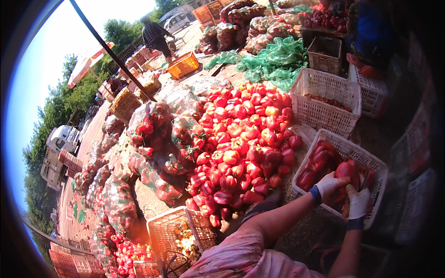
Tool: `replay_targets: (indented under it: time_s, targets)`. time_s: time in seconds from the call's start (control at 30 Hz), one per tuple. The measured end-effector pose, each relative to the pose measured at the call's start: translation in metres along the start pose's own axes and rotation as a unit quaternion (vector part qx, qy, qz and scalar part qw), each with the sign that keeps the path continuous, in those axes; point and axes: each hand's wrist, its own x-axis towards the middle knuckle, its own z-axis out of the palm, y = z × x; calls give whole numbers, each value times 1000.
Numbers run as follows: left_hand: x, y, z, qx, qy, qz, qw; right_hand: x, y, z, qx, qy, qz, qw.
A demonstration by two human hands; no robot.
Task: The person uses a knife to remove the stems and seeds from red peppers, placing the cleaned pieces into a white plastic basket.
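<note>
My left hand point(328, 186), in a white fingerless glove with a blue wristband, grips a red bell pepper point(347, 171) above a white plastic crate point(377, 163). Close beside it, my right hand point(358, 202), gloved the same way, is closed around a thin tool that looks like a knife point(365, 179). Its thumb reaches towards the pepper. Several red bell peppers point(318, 156) lie in the crate under my hands. A large heap of red bell peppers point(236, 149) spreads over the ground to the left of the crate.
A crate of pepper scraps point(205, 226) stands near my legs. Another white crate point(325, 83) is beyond the pepper crate. Filled mesh sacks point(153, 128) border the heap, with green netting point(274, 60) behind. A person point(154, 34) stands by an orange crate point(183, 65).
</note>
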Motion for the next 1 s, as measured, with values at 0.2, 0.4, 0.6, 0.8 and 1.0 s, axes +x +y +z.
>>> replay_targets:
  time_s: [0.2, 0.4, 0.6, 0.8, 1.0]
  targets:
    - [39, -56, -39, 24, 58, 30, 998, -11, -18, 4, 188, -87, 90, 974]
    - [5, -26, -15, 143, 162, 45, 975, -27, -32, 17, 228, -43, 53, 971]
    - [-11, 4, 20, -27, 42, 91, 995, -13, -28, 11, 449, -145, 89, 877]
    - [23, -21, -48, -431, -161, -67, 885, 25, 25, 12, 525, -228, 95, 814]
    - [23, 1, -58, -788, 74, -199, 578, 12, -18, 18, 144, 127, -115, 975]
